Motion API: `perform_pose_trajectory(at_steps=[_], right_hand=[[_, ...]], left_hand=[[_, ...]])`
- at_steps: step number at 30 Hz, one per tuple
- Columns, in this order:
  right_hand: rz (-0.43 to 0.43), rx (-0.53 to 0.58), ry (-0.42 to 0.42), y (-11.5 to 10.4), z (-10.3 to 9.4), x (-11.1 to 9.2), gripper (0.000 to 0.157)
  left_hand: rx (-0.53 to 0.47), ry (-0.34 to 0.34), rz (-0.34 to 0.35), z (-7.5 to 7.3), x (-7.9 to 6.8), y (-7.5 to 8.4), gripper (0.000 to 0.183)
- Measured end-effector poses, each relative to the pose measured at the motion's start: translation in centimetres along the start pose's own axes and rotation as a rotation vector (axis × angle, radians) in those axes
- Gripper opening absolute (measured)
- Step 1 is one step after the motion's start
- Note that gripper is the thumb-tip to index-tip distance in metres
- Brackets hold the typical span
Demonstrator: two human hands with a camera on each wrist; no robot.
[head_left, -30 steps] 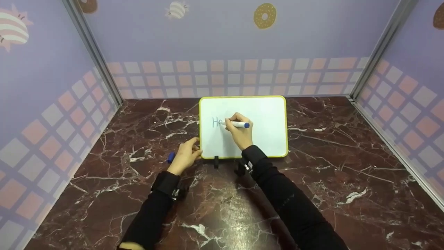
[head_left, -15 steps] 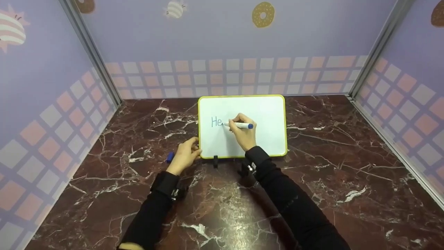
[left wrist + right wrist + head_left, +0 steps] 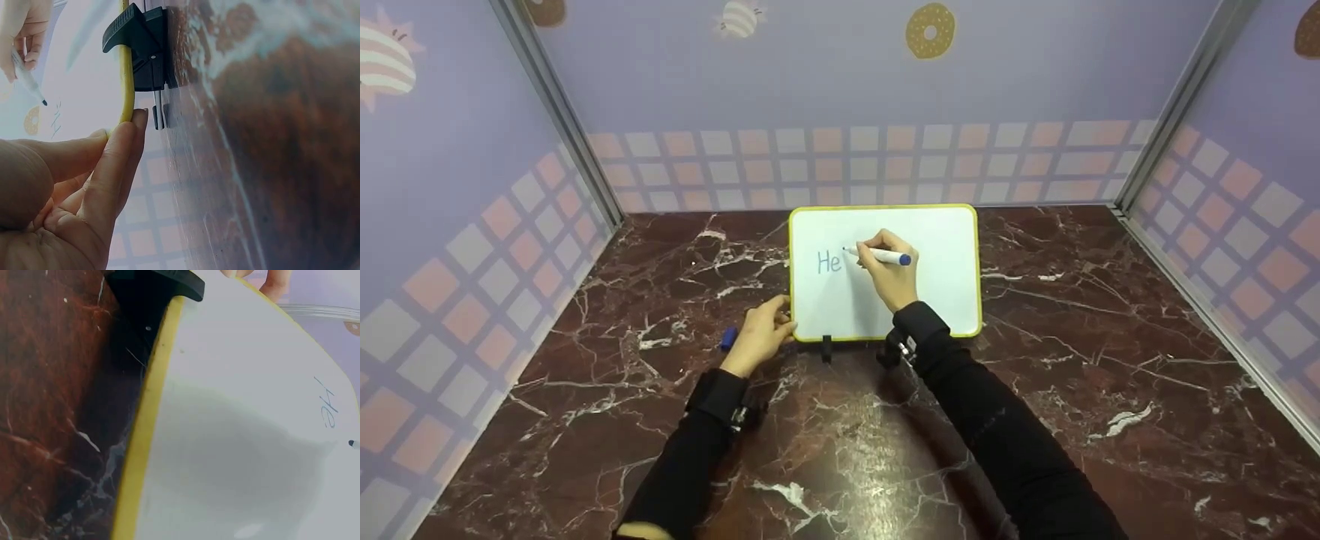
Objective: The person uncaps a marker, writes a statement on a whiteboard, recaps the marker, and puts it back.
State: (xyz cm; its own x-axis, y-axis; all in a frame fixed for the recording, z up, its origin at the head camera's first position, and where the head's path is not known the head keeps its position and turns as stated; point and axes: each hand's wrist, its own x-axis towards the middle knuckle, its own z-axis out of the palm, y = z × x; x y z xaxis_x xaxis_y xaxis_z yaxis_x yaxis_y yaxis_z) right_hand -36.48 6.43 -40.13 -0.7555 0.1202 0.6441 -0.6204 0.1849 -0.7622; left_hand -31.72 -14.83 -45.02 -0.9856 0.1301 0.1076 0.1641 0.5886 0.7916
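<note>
A small whiteboard [image 3: 945,285] with a yellow frame leans back on a black stand [image 3: 149,48] that grips its lower edge. Blue letters "He" [image 3: 829,262] are on its left part. My left hand [image 3: 761,336] pinches the lower left corner of the frame between thumb and fingers, plain in the left wrist view. My right hand [image 3: 891,270] holds a white marker [image 3: 887,256] with a blue end in a writing grip. Its tip points left, just right of the "e" and higher up; whether it touches the board I cannot tell. In the right wrist view only the tip [image 3: 352,443] shows.
A blue marker cap [image 3: 728,338] lies on the dark red marbled table [image 3: 1110,352], left of my left hand. Purple panels [image 3: 825,90] with checked bands enclose the table at the back and both sides. A stand foot [image 3: 826,349] juts out below the board.
The "e" has been finished after the "H". My right hand with the marker has moved right, then up, and the tip is now off the "e". My left hand stays at the corner.
</note>
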Motion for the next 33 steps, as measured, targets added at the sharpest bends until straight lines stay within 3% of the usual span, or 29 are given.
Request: perform_pose_trajectory(at_steps=[7,15,21,28,33], right_hand=[[-0.014,-0.020,-0.002,-0.7,-0.1,0.1,0.014],[0.018,0.002,-0.037,1.8,-0.1,0.0,0.017],[-0.011,-0.018,-0.080,2.5,-0.4,-0.6,0.020],[-0.034,-0.042,-0.074,2.4,-0.8,-0.8,0.021],[-0.008,-0.020,-0.018,0.3,-1.2,-0.9,0.017]], left_hand=[[0.006,-0.007,0.014,0.1,0.1,0.1,0.042],[0.003,-0.013,0.011,0.0,0.2,0.1,0.044],[0.023,-0.013,0.004,-0.1,0.3,0.0,0.045],[0.024,0.003,0.022,-0.1,0.2,-0.2,0.046],[0.020,0.002,0.014,0.0,0.1,-0.3,0.044]])
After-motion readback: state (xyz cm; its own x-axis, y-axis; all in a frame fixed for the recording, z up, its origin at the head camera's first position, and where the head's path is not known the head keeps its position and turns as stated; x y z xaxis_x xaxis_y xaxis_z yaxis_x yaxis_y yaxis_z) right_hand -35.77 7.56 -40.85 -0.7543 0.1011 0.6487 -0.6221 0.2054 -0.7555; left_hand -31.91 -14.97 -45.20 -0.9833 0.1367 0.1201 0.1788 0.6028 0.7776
